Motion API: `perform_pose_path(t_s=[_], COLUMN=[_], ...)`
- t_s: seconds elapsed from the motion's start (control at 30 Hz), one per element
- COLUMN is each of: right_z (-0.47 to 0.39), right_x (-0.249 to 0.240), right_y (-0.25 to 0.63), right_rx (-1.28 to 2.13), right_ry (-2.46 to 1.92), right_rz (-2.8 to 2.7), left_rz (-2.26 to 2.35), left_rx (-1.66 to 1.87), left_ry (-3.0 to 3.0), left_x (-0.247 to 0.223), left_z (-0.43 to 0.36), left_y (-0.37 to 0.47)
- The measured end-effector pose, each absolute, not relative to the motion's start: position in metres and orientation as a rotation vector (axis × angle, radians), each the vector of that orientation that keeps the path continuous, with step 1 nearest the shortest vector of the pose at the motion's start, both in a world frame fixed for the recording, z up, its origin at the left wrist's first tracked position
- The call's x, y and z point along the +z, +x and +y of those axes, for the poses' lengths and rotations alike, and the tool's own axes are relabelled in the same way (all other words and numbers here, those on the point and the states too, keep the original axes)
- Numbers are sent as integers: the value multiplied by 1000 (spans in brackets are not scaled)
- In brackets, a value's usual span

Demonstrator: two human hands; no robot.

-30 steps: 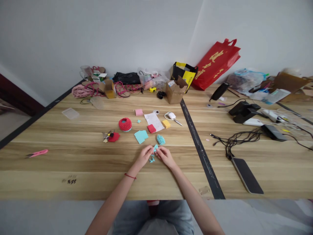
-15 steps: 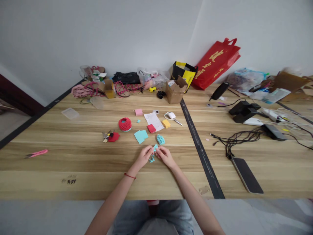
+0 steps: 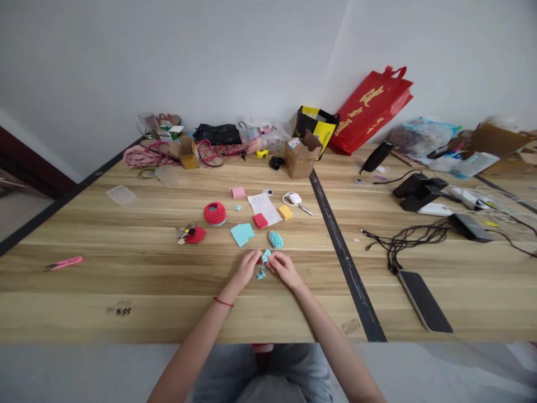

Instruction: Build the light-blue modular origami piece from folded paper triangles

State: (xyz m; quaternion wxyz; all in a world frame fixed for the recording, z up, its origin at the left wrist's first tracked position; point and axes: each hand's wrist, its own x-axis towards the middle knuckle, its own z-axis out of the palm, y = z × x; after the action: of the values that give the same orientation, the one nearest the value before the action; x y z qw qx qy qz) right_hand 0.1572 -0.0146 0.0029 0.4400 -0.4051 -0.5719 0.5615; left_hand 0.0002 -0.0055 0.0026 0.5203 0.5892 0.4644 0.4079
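Between my left hand (image 3: pixel 248 267) and my right hand (image 3: pixel 283 266) is a small folded piece of light-blue paper (image 3: pixel 266 255), pinched by the fingers of both. Just below it, several small blue folded paper pieces (image 3: pixel 260 273) lie on the table. A blue ball-like origami piece (image 3: pixel 276 239) rests beyond my right hand. Farther off to the left lie blue paper sheets (image 3: pixel 242 234). A round red origami piece (image 3: pixel 215 213) with a blue base stands past them.
Red (image 3: pixel 260 220), yellow (image 3: pixel 286 212) and pink paper stacks (image 3: pixel 238 192) lie near a white printed sheet (image 3: pixel 268 208) and scissors (image 3: pixel 302 207). A pink-handled cutter (image 3: pixel 65 263) is at far left. Right of the black strip (image 3: pixel 344 252) are cables and a tablet-like device (image 3: pixel 424 301).
The blue paper between my fingers has turned and shows a broader face. My left fingers have shifted slightly. The things on the table stay in place.
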Motion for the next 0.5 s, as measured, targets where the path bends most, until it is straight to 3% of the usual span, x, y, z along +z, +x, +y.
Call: perform_pose_path(t_s=[0.5], right_z=[-19], right_x=[10], right_y=[155], right_rx=[1251], right_ry=[-914], right_rz=[-1810], left_rz=[1075], left_rx=[931], left_ry=[1408], left_x=[16], left_z=[-8], left_y=[2])
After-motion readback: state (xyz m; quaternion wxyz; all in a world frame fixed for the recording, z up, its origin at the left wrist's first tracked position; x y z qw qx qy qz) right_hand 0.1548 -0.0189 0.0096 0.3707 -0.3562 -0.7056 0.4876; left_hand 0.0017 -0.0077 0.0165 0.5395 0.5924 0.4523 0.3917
